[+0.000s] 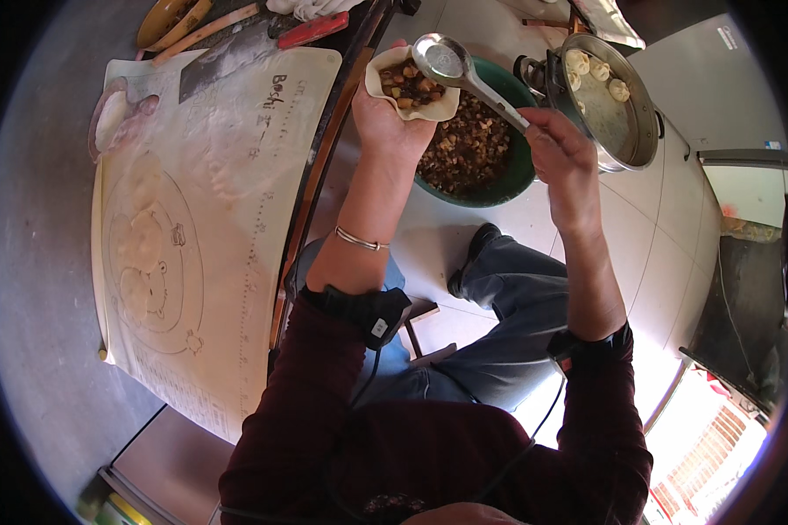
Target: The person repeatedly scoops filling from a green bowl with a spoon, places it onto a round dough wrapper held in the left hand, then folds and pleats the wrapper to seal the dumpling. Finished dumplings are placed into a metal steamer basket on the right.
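My left hand (394, 134) cups a round dough wrapper (443, 110) from below, its edge curling up around a heap of diced filling (407, 88). The handle of a metal spoon (489, 95) is in my right hand (565, 151). The spoon's bowl is at the wrapper's right edge, over part of the filling. Beneath both hands a green basin (524, 161) on the floor holds a large amount of chopped filling (469, 154). Part of the basin is hidden by the wrapper, the spoon and my left hand.
On the left table lies a printed dough mat (236, 151) with several dough rounds (141, 239). A floury broad blade (226, 62) with a red handle, a rolling pin (207, 33) and a yellow bowl (171, 26) are at its far end. A metal pot (645, 115) at right holds several pleated buns (619, 90).
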`<state>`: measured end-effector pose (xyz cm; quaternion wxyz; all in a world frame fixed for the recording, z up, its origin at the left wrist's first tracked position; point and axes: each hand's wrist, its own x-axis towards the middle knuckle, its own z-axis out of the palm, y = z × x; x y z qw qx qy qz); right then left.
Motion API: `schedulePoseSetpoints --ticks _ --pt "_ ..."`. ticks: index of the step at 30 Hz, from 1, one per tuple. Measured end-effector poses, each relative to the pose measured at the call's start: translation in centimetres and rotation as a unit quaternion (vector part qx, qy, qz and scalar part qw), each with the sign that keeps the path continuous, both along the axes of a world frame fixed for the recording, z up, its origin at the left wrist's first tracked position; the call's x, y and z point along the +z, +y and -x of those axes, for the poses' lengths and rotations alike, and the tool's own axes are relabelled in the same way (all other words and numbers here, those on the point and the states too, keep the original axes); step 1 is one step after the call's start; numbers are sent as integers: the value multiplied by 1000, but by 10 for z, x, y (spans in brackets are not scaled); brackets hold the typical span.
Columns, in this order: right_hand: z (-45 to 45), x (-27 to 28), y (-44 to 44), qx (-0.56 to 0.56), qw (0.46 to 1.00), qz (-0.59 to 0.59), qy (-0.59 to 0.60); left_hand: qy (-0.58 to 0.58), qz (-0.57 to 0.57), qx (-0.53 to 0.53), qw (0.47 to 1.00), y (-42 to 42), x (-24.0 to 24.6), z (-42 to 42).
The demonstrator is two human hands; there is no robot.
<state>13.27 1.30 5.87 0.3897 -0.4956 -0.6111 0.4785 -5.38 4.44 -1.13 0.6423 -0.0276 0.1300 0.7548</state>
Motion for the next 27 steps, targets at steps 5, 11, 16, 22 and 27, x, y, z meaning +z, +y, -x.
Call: schedulePoseSetpoints --ticks 5,11,16,22,27 --pt "-11 -4 8 16 939 271 210 -50 15 -56 997 -1 6 -3" --pt "-31 -56 3 -104 930 -131 -329 -47 -17 -36 998 -1 0 -5" --pt "-10 -107 -16 75 829 10 -554 -32 -21 -92 995 -10 -3 -17" --pt "-19 -60 13 -62 955 -202 -207 -2 16 -146 989 -23 3 -35" --pt "-20 -29 26 22 993 -91 -65 22 -13 -209 978 -29 -1 -44"
